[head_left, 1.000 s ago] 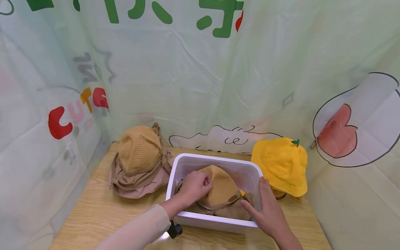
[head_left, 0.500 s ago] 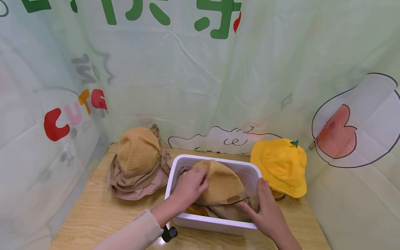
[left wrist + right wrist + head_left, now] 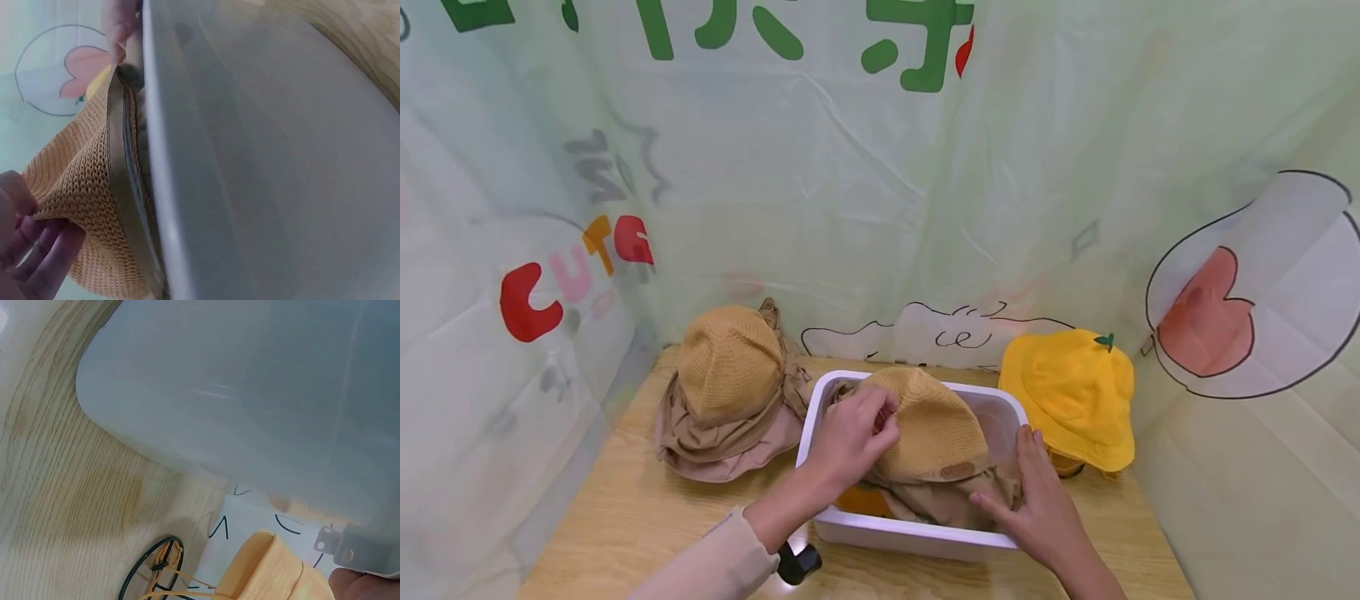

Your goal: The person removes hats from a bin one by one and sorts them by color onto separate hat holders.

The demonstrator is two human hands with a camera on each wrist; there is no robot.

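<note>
A tan knit hat [image 3: 936, 433] with a brown cloth brim and a small brown patch rises out of a white plastic bin [image 3: 917, 523]. My left hand [image 3: 850, 437] pinches the top of its crown. The left wrist view shows the knit drawn to a point between thumb and fingers [image 3: 53, 250], with the hat's band just beyond the bin's rim. My right hand [image 3: 1048, 508] holds the bin's right wall, fingers along the outside and thumb inside near the brim. Orange-yellow fabric [image 3: 862, 502] lies under the hat; most of the bin's contents are hidden.
On the wooden table [image 3: 598, 500], a similar tan hat [image 3: 730, 367] with a wide brown brim stands left of the bin. A yellow hat [image 3: 1075, 396] with a green leaf tip sits on a dark ring-based stand [image 3: 150, 569] at the right. A printed curtain [image 3: 880, 192] surrounds the table.
The tan hat in my left hand has risen inside the bin and shifted slightly, uncovering orange-yellow fabric below. My right hand has stayed at the bin's right wall.
</note>
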